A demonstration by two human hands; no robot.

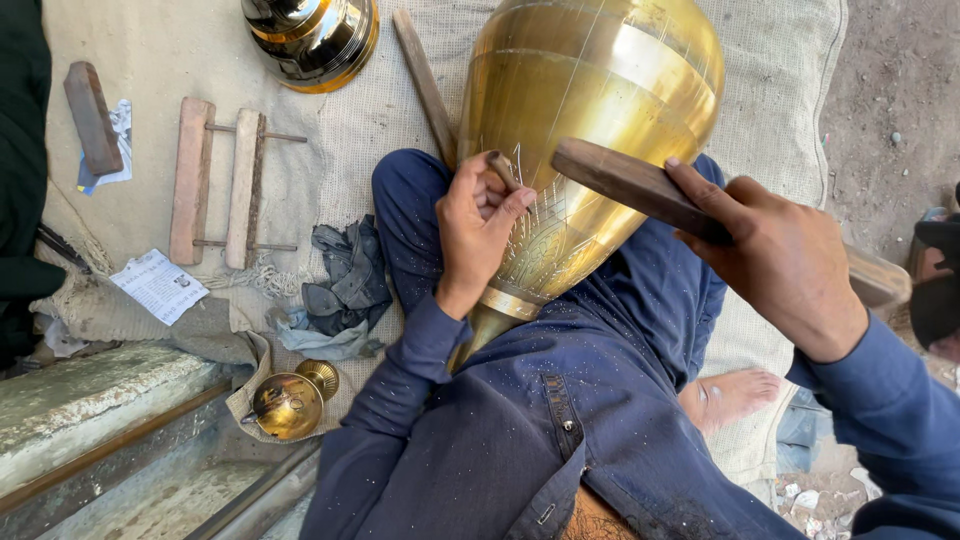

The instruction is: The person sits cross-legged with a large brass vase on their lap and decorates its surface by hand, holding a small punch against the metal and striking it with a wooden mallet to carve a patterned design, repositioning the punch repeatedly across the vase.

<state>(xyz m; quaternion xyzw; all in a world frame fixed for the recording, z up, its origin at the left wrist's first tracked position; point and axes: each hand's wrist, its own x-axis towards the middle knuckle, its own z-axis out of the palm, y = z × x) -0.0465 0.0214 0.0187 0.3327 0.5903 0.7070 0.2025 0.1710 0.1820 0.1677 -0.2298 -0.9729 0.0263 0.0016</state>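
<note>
Burlap floor mat [380, 110], brass vessel [590, 90] propped across lap.
Left hand [475, 225] fingers pinch chisel [503, 170] against vessel for engraving; right hand [785, 255] fingers grip wooden mallet [630, 185] above chisel.

You sat on a burlap mat [400, 110] spread over the dirt floor [900, 90]. On it lay a wooden frame [220, 180], a block [92, 115], a paper [158, 285], grey rags [345, 280] and a small brass pot [290, 400].

Left hand [478, 225] fingers pinched in tight grip; right hand [785, 262] fist-clenched, wrist raised.
</note>
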